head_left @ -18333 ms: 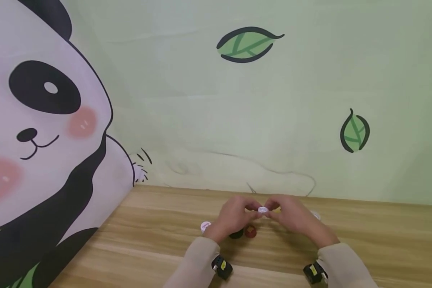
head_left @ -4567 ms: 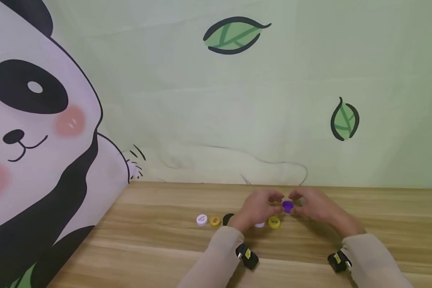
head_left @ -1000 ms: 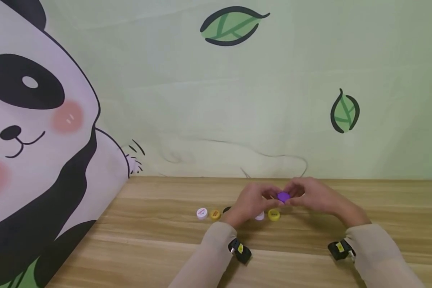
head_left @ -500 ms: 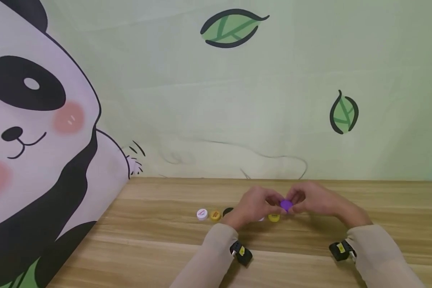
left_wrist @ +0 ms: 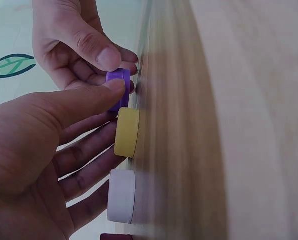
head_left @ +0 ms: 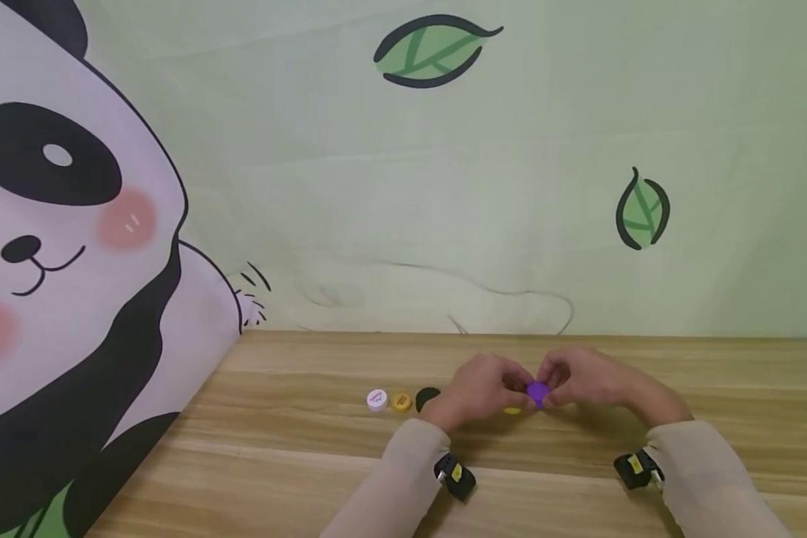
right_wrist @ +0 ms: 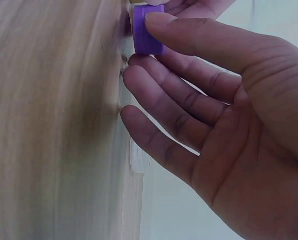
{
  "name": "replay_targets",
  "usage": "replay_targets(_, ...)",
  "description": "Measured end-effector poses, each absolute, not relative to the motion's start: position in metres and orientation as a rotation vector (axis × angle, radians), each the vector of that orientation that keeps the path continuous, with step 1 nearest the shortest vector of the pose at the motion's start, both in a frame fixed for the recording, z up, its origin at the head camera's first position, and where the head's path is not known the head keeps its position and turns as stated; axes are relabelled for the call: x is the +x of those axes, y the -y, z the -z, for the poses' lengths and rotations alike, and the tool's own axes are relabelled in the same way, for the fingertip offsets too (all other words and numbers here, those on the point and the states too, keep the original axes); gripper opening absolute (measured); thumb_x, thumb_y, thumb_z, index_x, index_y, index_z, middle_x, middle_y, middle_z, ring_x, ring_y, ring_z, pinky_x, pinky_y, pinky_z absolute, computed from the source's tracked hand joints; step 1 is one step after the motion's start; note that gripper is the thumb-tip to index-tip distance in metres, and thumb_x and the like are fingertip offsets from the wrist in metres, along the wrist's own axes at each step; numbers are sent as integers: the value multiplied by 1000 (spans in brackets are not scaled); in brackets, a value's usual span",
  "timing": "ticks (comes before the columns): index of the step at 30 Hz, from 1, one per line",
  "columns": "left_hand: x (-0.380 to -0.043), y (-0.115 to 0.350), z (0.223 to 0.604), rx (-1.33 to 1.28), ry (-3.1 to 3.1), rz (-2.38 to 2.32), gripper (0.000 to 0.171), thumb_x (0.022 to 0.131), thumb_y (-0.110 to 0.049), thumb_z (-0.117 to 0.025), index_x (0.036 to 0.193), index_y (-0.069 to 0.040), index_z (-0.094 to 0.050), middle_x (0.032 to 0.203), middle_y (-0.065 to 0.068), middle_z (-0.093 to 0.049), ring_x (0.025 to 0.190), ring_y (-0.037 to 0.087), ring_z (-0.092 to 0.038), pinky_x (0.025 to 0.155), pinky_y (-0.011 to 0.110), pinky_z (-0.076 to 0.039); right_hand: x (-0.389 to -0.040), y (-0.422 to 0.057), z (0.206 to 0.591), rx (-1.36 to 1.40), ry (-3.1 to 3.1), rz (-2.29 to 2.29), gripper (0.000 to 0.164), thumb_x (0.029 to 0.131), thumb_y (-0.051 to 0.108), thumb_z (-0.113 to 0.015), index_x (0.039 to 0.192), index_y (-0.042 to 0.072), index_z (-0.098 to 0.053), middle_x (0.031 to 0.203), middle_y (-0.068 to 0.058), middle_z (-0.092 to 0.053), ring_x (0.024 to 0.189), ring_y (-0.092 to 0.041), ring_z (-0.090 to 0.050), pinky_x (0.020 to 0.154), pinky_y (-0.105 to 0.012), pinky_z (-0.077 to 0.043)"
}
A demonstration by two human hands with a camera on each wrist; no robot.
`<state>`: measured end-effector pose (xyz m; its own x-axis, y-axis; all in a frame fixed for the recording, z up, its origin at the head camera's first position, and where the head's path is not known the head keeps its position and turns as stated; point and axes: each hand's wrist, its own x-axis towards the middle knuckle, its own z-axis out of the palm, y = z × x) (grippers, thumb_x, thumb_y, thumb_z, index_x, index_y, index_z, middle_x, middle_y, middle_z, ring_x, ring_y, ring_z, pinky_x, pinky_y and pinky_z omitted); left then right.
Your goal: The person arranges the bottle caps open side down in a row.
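Note:
Pinched between both hands is a purple bottle cap [head_left: 538, 394], low over the wooden table at the right end of a row of caps. My left hand [head_left: 480, 385] holds its left side by thumb and finger; my right hand [head_left: 588, 377] pinches the right side. In the left wrist view, a yellow cap [left_wrist: 127, 132] sits right beside the purple one, followed by a white cap [left_wrist: 121, 196] and the edge of a dark red cap [left_wrist: 115, 237]. The left hand hides part of this row from the head view.
Left of the hands lie a black cap [head_left: 428, 398], an orange-yellow cap [head_left: 402, 402] and a white printed cap [head_left: 377, 400]. A whitish ribbed cap [right_wrist: 137, 157] stands beyond the right fingers. Behind the table [head_left: 276, 478] rises a panda-printed backdrop [head_left: 309, 187].
Earlier the hands held a white cap; then the purple cap appeared with its hollow side up. Now its flat top shows, and both hands have lowered it beside the yellow cap.

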<state>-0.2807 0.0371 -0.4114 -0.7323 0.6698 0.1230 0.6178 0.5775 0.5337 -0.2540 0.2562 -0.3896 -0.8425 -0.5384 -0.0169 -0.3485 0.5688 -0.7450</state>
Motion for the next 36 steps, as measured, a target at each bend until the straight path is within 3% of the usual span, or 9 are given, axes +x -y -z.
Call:
replay_targets(5, -280, -38, 410, 1124, -2731, -805, 25, 90, -23, -88, 113, -13, -83, 107, -7, -80, 99, 0, -69, 90, 18, -48, -253, -257, 389, -736, -2571, 1110, 23, 85, 1, -83, 104, -1, -70, 94, -4, -71, 86, -19, -65, 75, -36, -54)
replay_targets(15, -282, -43, 411, 1160, -2778, -703, 26, 88, -25, -90, 113, -17, -84, 107, -10, -79, 99, 1, -64, 85, 17, -47, -253, -258, 388, -715, -2573, 1086, 24, 84, 1, -84, 103, 0, -70, 91, -3, -69, 82, -19, -62, 70, -32, -53)
replay_targets(24, -282, -38, 406, 1002, -2686, -881, 40, 92, -32, -85, 125, -10, -78, 117, -4, -78, 107, 6, -68, 91, 23, -51, -252, -265, 384, -707, -2700, 1148, 28, 90, 9, -81, 111, -4, -69, 98, -4, -71, 90, -20, -65, 74, -36, -56)
replay_targets(29, -285, -44, 408, 974, -2680, -990, 41, 96, -34, -80, 129, -11, -75, 121, -1, -76, 112, 10, -68, 94, 24, -52, -248, -270, 382, -627, -2920, 1118, 27, 94, 14, -81, 113, -3, -70, 103, -9, -73, 95, -26, -68, 79, -43, -58)
replay_targets(36, -288, -67, 407, 876, -2701, -1155, 44, 94, -30, -83, 133, -12, -73, 122, 0, -76, 114, 14, -68, 94, 28, -52, -247, -283, 383, -519, -3090, 1095, 34, 94, 15, -82, 117, -6, -68, 117, -23, -69, 106, -44, -67, 88, -59, -56)
